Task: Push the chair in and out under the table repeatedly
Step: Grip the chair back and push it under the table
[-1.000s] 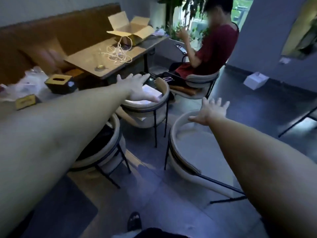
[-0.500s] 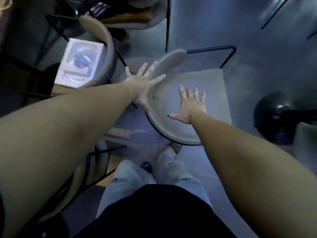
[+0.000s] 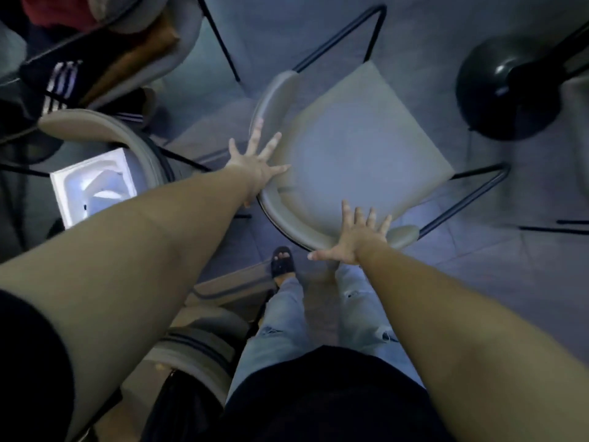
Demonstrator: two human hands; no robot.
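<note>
Seen from straight above, a cream chair (image 3: pixel 353 154) with a curved backrest and thin black metal legs stands on the grey floor in front of my feet. My left hand (image 3: pixel 258 161) lies flat with fingers spread on the left side of the backrest rim. My right hand (image 3: pixel 353 237) rests, fingers spread, on the near right part of the rim. Neither hand curls around the rim. No table top shows near this chair.
A second cream chair (image 3: pixel 127 135) at left holds a white box (image 3: pixel 92 189). A third chair (image 3: pixel 197 349) stands near left by my leg. A seated person's chair (image 3: pixel 149 62) is at top left. A black round base (image 3: pixel 506 87) sits at upper right.
The view swung from the room down onto the chair. Both hands came from the air onto the backrest rim, the right one moving to the near right edge. The chair looks turned.
</note>
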